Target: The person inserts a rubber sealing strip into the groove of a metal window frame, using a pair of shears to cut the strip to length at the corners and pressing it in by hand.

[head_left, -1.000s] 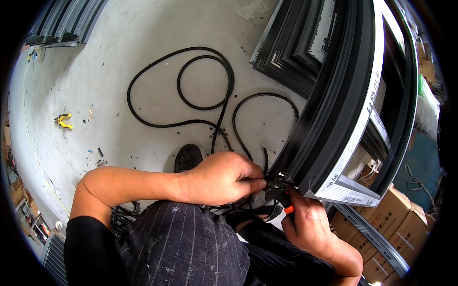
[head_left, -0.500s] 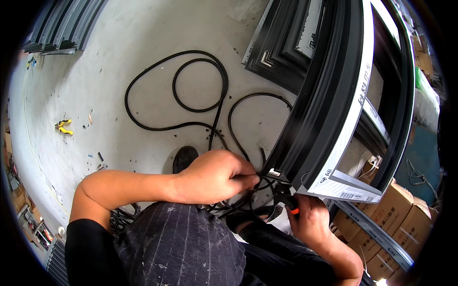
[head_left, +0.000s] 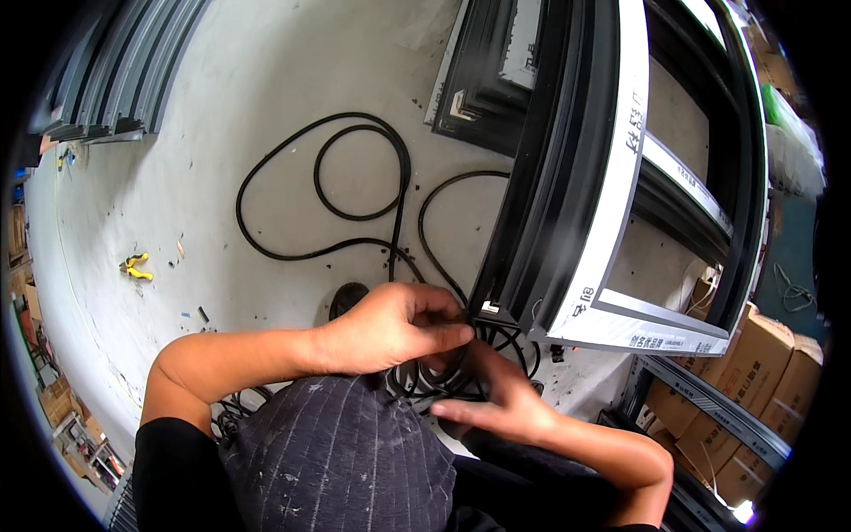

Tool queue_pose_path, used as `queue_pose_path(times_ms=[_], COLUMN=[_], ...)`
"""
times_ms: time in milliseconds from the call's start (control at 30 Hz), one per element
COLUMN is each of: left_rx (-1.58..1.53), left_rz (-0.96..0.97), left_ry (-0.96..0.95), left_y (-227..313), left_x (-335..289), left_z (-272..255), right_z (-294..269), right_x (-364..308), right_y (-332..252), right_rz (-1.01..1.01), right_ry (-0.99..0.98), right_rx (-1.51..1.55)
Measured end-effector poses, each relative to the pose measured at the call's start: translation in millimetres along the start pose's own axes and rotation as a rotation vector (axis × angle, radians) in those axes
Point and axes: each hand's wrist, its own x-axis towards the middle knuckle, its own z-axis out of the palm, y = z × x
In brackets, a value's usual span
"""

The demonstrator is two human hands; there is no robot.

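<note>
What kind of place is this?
It looks like a workshop, perhaps one where window or door frames are made. A large dark frame stands close by the hands, yellow-handled pliers lie on the bare floor, and cardboard boxes are stacked at the right.

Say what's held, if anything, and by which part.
The left hand seems pinched beside the black frame, any hold hidden; the open right hand holds nothing visible.
</note>
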Motion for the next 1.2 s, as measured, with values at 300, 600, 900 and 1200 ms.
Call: queue_pose_path(times_ms=[300,600,900,1200], left_rx=[0.094,0.303,0.21,0.211], left_rz=[0.406,0.42,0.378,0.232], left_ry=[0.27,0.372,0.292,0.051], left_y=[26,33,69,39], left_x=[29,54,76,43], left_z=[-12,-3,-20,-15], right_z=[25,5,9,6], right_x=[0,9,12,8], right_y=[19,3,-2,6], right_rz=[0.098,0.345,0.33,0.274], right_ry=[0.096,-0.32,-0.329,-0.285], right_rx=[0.759,1.058,1.017,0.973])
